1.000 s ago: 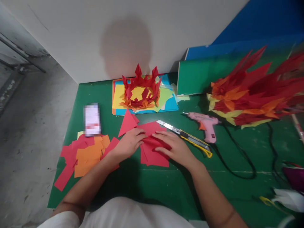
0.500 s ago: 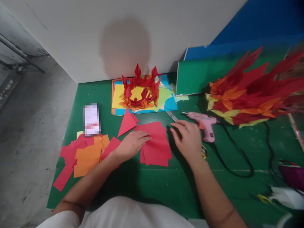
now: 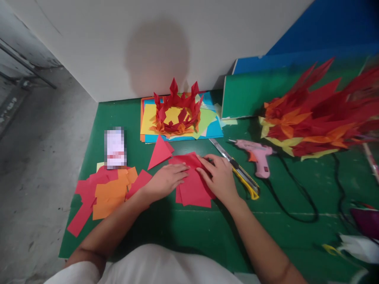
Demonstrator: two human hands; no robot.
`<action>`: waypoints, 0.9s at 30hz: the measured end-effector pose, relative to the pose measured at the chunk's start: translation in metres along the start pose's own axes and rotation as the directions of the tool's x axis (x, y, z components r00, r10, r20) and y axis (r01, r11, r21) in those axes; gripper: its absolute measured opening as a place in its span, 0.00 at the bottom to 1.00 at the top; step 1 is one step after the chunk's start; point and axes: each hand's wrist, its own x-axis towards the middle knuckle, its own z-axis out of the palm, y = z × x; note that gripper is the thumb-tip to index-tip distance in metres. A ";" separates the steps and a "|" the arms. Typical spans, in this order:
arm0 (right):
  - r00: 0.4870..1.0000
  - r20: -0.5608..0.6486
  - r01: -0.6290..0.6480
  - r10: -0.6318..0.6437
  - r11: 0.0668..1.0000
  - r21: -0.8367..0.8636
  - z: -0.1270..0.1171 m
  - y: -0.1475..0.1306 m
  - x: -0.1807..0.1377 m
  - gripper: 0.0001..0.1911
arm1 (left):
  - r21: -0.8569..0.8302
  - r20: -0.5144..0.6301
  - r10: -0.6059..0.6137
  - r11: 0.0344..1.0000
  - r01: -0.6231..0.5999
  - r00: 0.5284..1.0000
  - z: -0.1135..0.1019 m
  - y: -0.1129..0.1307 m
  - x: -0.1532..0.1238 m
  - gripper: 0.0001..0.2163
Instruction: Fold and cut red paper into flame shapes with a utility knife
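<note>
A small stack of red paper point(image 3: 194, 189) lies on the green table in front of me. My left hand point(image 3: 168, 179) rests flat on the stack's left side, its fingers stretched out and together over the top sheet. At the upper right of that sheet, my right hand point(image 3: 217, 173) pinches the edge between thumb and fingers, and the paper there is slightly lifted and curled. Folded red paper triangles point(image 3: 160, 152) lie just beyond my left hand. A yellow utility knife point(image 3: 244, 177) with its blade out is right beside my right hand.
A pink glue gun point(image 3: 257, 156) with a black cord lies to the right. Behind stands a red paper crown point(image 3: 177, 126) on coloured sheets; a larger flame-like paper piece point(image 3: 314, 118) is at right. Red and orange paper scraps point(image 3: 111, 193) and a blurred phone point(image 3: 115, 148) are left.
My right hand has moved left from above the utility knife onto the red stack and taken hold of the top sheet's edge. The knife is now uncovered. My left hand has stayed.
</note>
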 end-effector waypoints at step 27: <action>0.962 -0.210 -0.113 0.174 0.955 0.274 -0.003 0.001 0.003 0.06 | 0.063 -0.032 0.011 0.998 -0.008 0.999 0.002 0.000 0.003 0.13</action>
